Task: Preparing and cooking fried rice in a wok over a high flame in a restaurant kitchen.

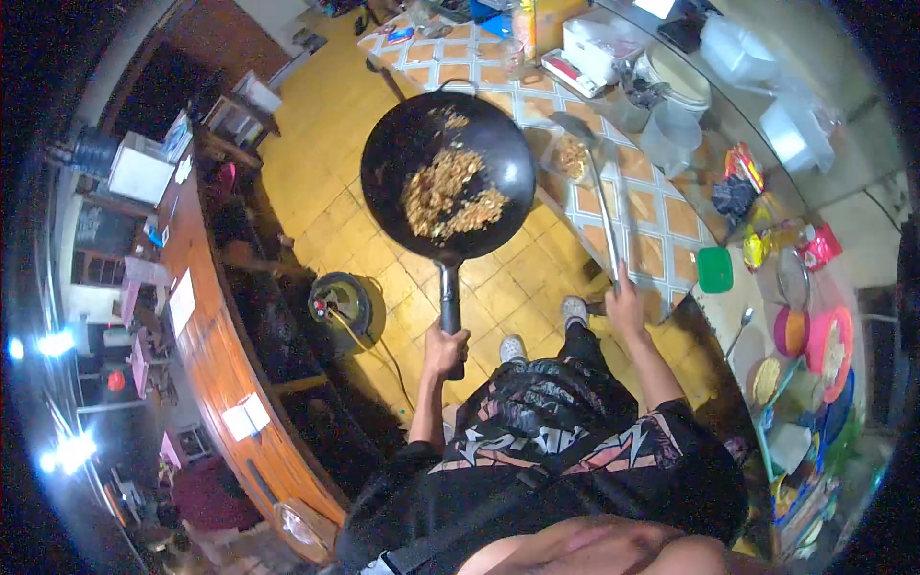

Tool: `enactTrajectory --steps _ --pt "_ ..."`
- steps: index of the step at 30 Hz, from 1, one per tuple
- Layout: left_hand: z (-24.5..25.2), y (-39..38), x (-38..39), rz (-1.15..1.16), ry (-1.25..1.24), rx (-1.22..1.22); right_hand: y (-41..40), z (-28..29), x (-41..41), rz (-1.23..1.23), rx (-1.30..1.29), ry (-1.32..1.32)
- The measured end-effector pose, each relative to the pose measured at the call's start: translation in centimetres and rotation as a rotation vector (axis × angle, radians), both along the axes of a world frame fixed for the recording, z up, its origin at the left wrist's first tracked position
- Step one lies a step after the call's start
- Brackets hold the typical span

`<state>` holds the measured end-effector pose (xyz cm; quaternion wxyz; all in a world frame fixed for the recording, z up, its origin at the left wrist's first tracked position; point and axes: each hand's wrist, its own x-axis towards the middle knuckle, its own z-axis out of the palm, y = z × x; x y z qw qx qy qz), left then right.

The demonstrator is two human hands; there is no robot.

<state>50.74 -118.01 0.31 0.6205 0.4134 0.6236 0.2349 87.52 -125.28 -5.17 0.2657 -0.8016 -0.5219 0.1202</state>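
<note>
My left hand [445, 350] is closed round the handle of a black wok [381, 165], held out over the yellow tiled floor. Fried rice [444, 188] lies in the wok, with a smaller patch near its far edge. My right hand [625, 309] grips the long metal handle of a wok spatula [605, 208]. The spatula's head is beyond the wok's right side, over the tile-patterned table, at a clear container or bag of fried rice [572, 158]. How the head touches the rice cannot be told.
The patterned table [643, 208] bears clear plastic tubs [671, 136] and a white box. A green lid [715, 270], packets and dishes lie along the right counter. A gas cylinder [341, 309] with a hose stands on the floor at left, near a long wooden counter [215, 359].
</note>
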Motion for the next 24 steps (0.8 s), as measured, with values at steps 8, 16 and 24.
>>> enactTrajectory --steps 8,16,24 --pt "-1.5 4.5 7.0 0.036 0.099 0.096 8.9 2.7 1.7 0.268 0.02 -0.071" --pt "-3.3 8.0 16.1 0.174 0.165 0.149 7.0 -1.7 10.7 0.449 0.027 -0.083" --pt "-5.7 9.1 18.2 0.21 0.304 0.23 15.9 1.1 8.8 0.349 0.081 0.21"
